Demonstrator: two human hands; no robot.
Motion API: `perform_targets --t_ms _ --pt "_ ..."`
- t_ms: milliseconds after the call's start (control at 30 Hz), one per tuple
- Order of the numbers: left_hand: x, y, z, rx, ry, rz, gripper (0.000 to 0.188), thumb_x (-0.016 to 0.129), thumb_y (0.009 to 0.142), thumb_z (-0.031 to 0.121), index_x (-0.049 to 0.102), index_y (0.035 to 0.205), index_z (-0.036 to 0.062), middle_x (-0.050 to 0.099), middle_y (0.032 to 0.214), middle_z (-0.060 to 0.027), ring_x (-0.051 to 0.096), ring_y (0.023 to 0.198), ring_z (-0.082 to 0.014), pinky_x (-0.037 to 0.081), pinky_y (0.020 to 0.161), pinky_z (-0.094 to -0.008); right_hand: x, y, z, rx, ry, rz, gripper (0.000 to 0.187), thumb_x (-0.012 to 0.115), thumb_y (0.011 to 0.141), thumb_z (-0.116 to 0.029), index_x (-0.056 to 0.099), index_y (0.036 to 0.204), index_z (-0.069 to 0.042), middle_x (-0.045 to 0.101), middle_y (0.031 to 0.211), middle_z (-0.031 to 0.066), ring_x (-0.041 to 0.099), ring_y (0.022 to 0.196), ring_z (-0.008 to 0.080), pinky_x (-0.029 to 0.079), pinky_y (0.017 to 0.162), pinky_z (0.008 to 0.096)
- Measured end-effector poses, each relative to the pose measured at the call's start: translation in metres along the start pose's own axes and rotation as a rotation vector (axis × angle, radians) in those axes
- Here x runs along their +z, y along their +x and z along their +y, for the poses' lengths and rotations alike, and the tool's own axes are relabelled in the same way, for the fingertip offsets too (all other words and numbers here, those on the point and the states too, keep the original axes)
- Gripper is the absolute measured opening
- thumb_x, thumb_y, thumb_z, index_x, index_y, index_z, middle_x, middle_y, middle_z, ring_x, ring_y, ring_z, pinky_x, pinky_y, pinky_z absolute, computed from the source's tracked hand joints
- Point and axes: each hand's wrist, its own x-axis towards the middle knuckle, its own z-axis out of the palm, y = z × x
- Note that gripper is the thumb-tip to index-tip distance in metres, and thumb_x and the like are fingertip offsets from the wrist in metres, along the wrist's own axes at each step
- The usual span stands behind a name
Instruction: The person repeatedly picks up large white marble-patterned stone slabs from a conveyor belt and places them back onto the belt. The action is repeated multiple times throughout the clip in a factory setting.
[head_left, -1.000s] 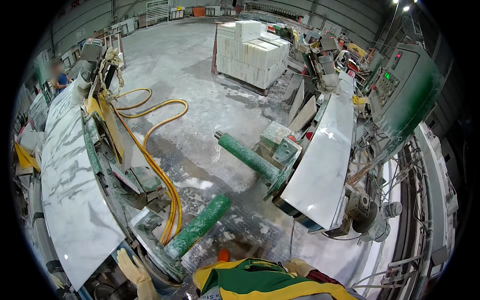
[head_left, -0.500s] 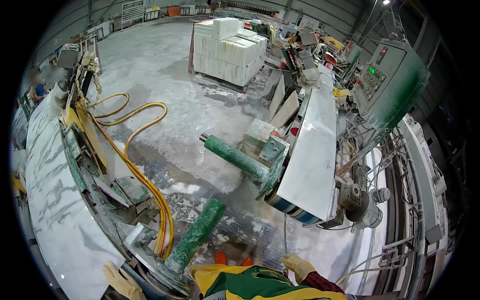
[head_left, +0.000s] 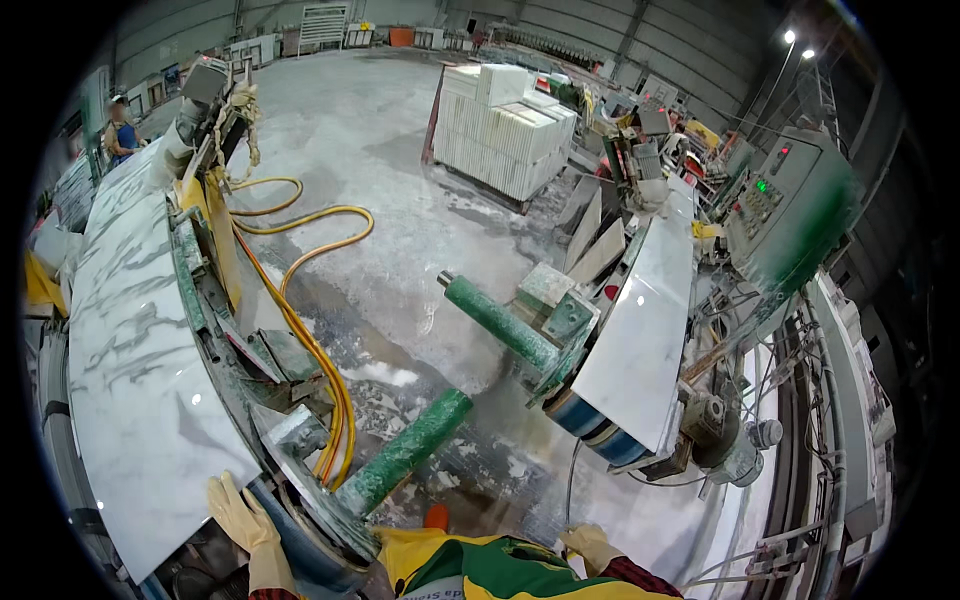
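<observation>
The left hand (head_left: 240, 515), in a yellowish glove, is resting at the near end of a large white marble slab with grey veins (head_left: 130, 370). The fingers are lying stretched and flat at the slab edge, so the grip is open and is closing on nothing. The slab is lying on a long machine surface (head_left: 215, 350) on the left side and is running away toward the far end of the hall.

The right hand (head_left: 592, 545), also gloved, is hanging low near the wet floor (head_left: 400, 260); its fingers are curled a little, but I cannot tell if the grip is holding something.

Two green rollers (head_left: 405, 452) are sticking out between the two machines. A second white slab (head_left: 640, 330) is lying on the right machine. Yellow hoses (head_left: 300, 290) are running along the floor, and a stack of white tiles (head_left: 510, 140) is standing further back.
</observation>
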Motion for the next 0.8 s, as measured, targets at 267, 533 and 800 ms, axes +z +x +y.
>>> perform_targets --t_ms 267,533,800 --pt "-0.042 -0.042 -0.008 0.239 -0.062 -0.026 0.053 0.063 0.105 0.01 0.053 0.156 0.0011 0.048 0.164 -0.0318 0.043 0.151 -0.0508 0.029 0.129 -0.058 0.038 -0.059 -0.037 -0.368 0.449 0.617 0.06 0.051 0.109 -0.055 0.075 0.122 -0.002 0.076 0.118 0.0282 0.072 0.113 0.0453 0.055 0.099 0.0481" --pt "-0.061 -0.093 -0.032 0.449 0.06 -0.334 0.076 0.065 0.104 0.034 0.039 0.167 0.0007 0.036 0.171 -0.0313 0.034 0.158 -0.0518 0.024 0.132 -0.0569 0.229 -0.093 -0.021 -0.022 0.907 -0.116 0.083 0.037 0.108 -0.072 0.074 0.141 -0.005 0.074 0.138 0.0232 0.066 0.135 0.0427 0.047 0.116 0.0506" --pt "-0.079 -0.073 -0.017 0.488 0.018 -0.38 0.067 0.076 0.094 0.044 0.054 0.143 0.004 0.055 0.15 -0.0294 0.055 0.137 -0.0462 0.048 0.112 -0.0541 0.217 -0.152 -0.052 -0.258 0.819 0.108 0.075 0.053 0.107 -0.068 0.077 0.132 -0.002 0.081 0.117 0.018 0.074 0.105 0.0275 0.055 0.092 0.0403"
